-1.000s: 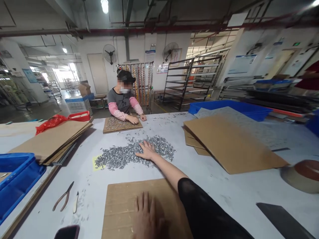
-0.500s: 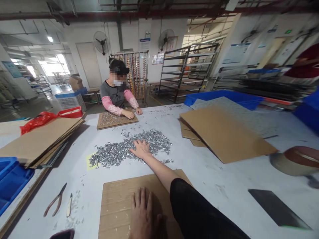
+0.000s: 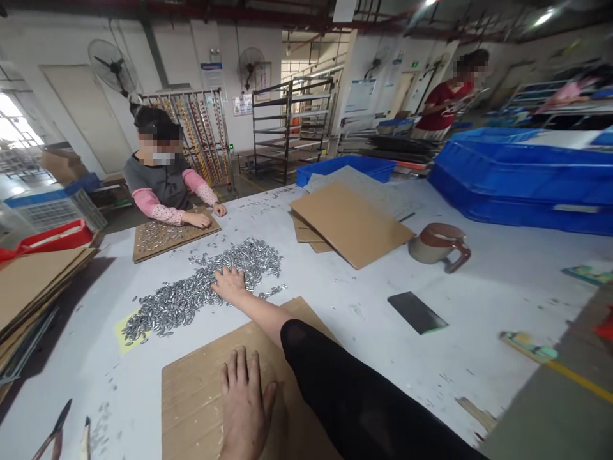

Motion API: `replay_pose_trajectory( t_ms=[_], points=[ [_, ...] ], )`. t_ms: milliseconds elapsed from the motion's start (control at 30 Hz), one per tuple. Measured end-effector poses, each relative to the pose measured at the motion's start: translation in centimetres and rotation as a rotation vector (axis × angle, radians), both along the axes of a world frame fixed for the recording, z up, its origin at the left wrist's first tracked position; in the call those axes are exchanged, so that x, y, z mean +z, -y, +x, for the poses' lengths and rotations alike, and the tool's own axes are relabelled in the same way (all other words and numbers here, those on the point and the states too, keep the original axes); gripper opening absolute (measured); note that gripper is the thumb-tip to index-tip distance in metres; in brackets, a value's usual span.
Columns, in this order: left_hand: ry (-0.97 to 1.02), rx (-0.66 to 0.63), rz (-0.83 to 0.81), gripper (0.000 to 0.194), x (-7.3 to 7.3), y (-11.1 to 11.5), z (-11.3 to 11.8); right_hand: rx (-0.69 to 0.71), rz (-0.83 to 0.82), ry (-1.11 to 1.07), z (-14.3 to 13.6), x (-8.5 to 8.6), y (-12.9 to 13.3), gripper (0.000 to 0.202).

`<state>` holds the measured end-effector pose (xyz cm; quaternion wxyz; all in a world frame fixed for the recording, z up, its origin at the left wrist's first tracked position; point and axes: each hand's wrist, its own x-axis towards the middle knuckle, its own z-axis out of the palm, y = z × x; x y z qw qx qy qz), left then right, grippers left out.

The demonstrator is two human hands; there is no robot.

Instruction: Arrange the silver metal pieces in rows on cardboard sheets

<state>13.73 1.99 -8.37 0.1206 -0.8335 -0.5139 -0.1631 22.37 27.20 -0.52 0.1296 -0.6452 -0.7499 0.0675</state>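
Flat on a sheet of cardboard [image 3: 191, 390] at the table's near side lies my left hand [image 3: 245, 406], fingers stretched out and holding nothing. My right hand [image 3: 230, 284] reaches forward onto a long heap of small silver oval metal pieces [image 3: 177, 303]. Its fingers are spread on top of the pieces, and nothing is visibly gripped; the underside of the palm is hidden. A yellow paper [image 3: 125, 332] shows from under the heap's left end. A few loose pieces lie around the heap.
Across the table a co-worker [image 3: 165, 172] handles similar pieces on cardboard [image 3: 143, 252]. To the right are stacked cardboard sheets [image 3: 354, 220], a mug [image 3: 433, 246], a dark flat slab [image 3: 416, 312] and blue crates [image 3: 517, 185]. Pliers [image 3: 56, 434] and a small knife [image 3: 86, 441] lie at lower left.
The view has swung to the right, bringing the mug, blue crates and another person fully into sight. My right hand stays on the heap and my left hand on the cardboard.
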Motion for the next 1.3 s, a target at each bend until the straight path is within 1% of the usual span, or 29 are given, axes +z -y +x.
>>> replay_pose_trajectory(
  t_ms=[100, 167, 400, 567, 667, 800, 900, 1033, 1167, 1300],
  points=[
    [0.004, -0.008, 0.019, 0.05, 0.1, -0.2, -0.1, -0.044, 0.041, 0.02, -0.7, 0.0, 0.1, 0.044],
    [0.009, -0.008, 0.026, 0.05, 0.1, -0.3, -0.1, -0.049, 0.051, 0.033, -0.8, 0.2, -0.1, 0.043],
    [0.019, -0.013, 0.038, 0.05, -0.2, -0.7, -0.2, 0.024, 0.031, 0.045, 0.4, 0.4, -0.6, 0.051],
    [0.03, 0.002, 0.02, 0.05, -0.8, -0.4, -0.3, 0.025, 0.015, 0.028, 0.5, 0.0, -0.9, 0.053],
    [0.036, -0.002, 0.019, 0.051, -0.7, 0.0, -0.2, 0.007, -0.007, 0.003, 0.2, 0.3, -1.5, 0.049],
    [0.046, -0.007, -0.002, 0.052, -0.4, 0.4, -0.1, -0.051, -0.036, -0.048, -0.2, 0.9, -2.4, 0.045],
    [0.058, 0.024, -0.053, 0.054, -0.3, 0.6, 0.0, -0.071, -0.051, -0.099, -0.2, 0.8, -2.6, 0.048],
    [0.049, 0.031, -0.158, 0.059, -0.2, 0.9, 0.3, -0.055, -0.061, -0.195, 0.6, -0.2, -2.6, 0.042],
    [0.076, 0.038, -0.246, 0.062, 0.9, 1.4, 0.8, -0.064, -0.073, -0.337, 2.4, -0.8, -3.7, 0.038],
    [0.109, 0.038, -0.284, 0.061, 1.9, 1.8, 1.1, -0.102, -0.095, -0.514, 4.3, -0.4, -4.6, 0.038]
  ],
)
